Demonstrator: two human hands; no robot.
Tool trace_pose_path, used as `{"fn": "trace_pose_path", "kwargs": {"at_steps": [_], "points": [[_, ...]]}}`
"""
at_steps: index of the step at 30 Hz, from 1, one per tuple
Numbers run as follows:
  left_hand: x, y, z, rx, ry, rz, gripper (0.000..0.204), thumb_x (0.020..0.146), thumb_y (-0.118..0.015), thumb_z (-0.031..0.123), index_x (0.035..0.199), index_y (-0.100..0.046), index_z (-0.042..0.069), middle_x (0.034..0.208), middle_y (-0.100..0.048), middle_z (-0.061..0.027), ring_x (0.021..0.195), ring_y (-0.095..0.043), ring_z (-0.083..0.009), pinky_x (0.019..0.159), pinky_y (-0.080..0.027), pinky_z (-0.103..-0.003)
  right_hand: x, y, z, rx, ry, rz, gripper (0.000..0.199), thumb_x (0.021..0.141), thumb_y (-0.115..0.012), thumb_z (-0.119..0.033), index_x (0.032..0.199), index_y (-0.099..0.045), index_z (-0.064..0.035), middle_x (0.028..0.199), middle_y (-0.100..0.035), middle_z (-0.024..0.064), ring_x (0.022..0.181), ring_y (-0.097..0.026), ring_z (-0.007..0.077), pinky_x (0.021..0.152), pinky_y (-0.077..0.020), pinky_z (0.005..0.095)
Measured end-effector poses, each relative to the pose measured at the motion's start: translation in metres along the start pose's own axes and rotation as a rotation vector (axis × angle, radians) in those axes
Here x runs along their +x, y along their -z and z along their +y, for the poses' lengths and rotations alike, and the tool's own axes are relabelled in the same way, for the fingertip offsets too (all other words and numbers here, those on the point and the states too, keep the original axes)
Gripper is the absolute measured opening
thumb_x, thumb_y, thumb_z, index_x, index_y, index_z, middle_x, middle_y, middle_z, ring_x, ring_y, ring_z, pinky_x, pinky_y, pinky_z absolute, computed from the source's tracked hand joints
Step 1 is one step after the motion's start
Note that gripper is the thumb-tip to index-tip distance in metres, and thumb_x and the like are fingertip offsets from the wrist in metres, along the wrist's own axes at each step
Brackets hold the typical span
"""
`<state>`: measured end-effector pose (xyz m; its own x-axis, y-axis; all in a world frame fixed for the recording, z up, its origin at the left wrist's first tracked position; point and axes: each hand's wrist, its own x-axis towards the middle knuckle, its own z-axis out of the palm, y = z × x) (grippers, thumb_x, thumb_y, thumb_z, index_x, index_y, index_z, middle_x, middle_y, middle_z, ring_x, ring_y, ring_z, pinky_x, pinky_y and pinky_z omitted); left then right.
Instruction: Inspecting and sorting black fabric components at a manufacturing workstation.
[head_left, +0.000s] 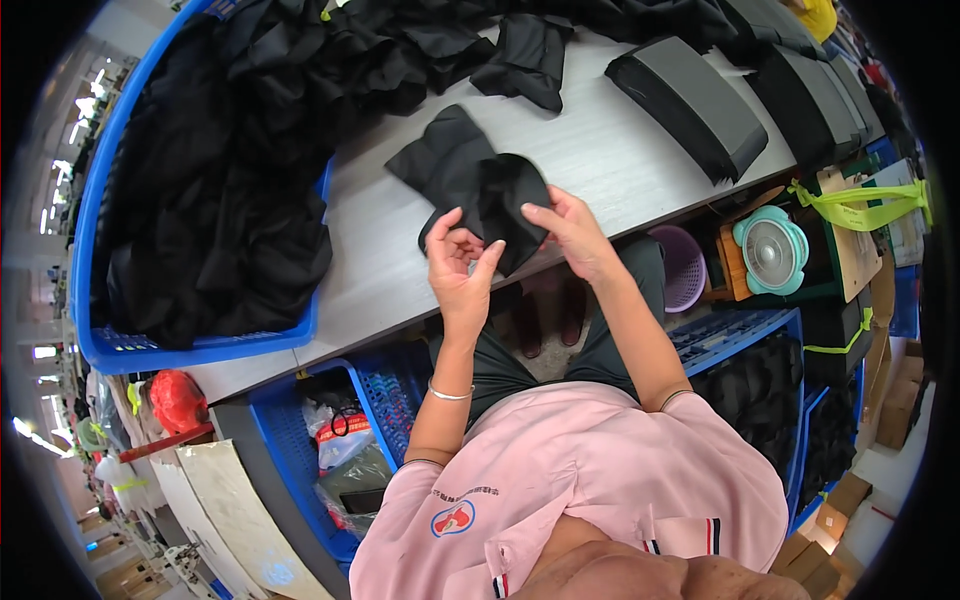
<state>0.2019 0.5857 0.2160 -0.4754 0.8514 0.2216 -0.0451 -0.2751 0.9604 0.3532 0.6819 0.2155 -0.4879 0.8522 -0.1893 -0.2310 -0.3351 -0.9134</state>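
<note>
Left hand (462, 262): fingers pinching near edge of small black fabric piece (478, 190).
Right hand (572, 232): gripping its right edge.
Fabric: on grey desk (620, 160); likely light, limp; best pinched at edges.

Black cloth (475, 185): small piece of soft, matte fabric, crumpled and partly folded over itself. Far end lies flat on the grey table (600, 150); near end hangs at the table's front edge, pinched between left hand (460, 270) and right hand (572, 232). No visible seams or markings discernible.
</note>
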Motion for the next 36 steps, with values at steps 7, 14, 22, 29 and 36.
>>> {"fn": "trace_pose_path", "kwargs": {"at_steps": [7, 14, 22, 29, 36], "points": [[0.017, 0.032, -0.014, 0.297, -0.239, 0.265, 0.040, 0.087, -0.067, -0.008, 0.124, -0.056, 0.003, 0.086, -0.058, 0.0003, 0.067, -0.050, -0.0049, 0.062, -0.045, -0.020, 0.003, -0.002, 0.009, -0.465, 0.233, 0.354, 0.035, 0.086, -0.063, 0.005, 0.120, -0.060, -0.0029, 0.079, -0.053, 0.0042, 0.065, -0.054, 0.0094, 0.055, -0.0477, 0.0271], [0.022, 0.023, -0.028, 0.354, -0.148, 0.279, 0.047, 0.085, -0.059, -0.011, 0.129, -0.053, 0.003, 0.096, -0.059, -0.0027, 0.065, -0.048, -0.0051, 0.062, -0.043, -0.019, -0.026, 0.035, -0.006, -0.517, 0.113, 0.333, 0.042, 0.085, -0.070, -0.003, 0.125, -0.056, -0.0040, 0.103, -0.056, 0.0082, 0.066, -0.058, 0.0144, 0.059, -0.0501, 0.0302], [0.000, 0.016, -0.009, 0.287, -0.106, 0.235, 0.049, 0.089, -0.067, -0.003, 0.134, -0.049, 0.003, 0.111, -0.059, -0.0075, 0.075, -0.053, -0.0065, 0.061, -0.045, -0.020, 0.016, 0.203, -0.123, -1.695, 0.720, 1.111, 0.057, 0.085, -0.075, -0.033, 0.135, -0.058, -0.0132, 0.126, -0.059, 0.0117, 0.116, -0.056, 0.0299, 0.096, -0.0455, 0.0419], [-0.036, 0.017, -0.005, 0.141, 0.031, 0.148, 0.035, 0.092, -0.066, -0.001, 0.125, -0.055, 0.001, 0.107, -0.062, -0.0049, 0.080, -0.055, -0.0051, 0.065, -0.047, -0.017, 0.024, 0.262, -0.167, -1.552, 0.332, 0.714, 0.041, 0.090, -0.065, -0.048, 0.116, -0.075, -0.0176, 0.120, -0.065, 0.0069, 0.108, -0.060, 0.0290, 0.092, -0.0485, 0.0419], [-0.061, -0.013, -0.009, -0.175, 0.365, -0.257, 0.029, 0.098, -0.063, 0.010, 0.125, -0.059, 0.002, 0.111, -0.066, -0.0072, 0.088, -0.063, -0.0085, 0.064, -0.048, -0.018, -0.022, 0.150, -0.107, -2.092, 0.775, 0.704, 0.010, 0.086, -0.066, -0.021, 0.081, -0.064, -0.0130, 0.088, -0.056, 0.0043, 0.081, -0.063, 0.0213, 0.065, -0.0538, 0.0339]]}}
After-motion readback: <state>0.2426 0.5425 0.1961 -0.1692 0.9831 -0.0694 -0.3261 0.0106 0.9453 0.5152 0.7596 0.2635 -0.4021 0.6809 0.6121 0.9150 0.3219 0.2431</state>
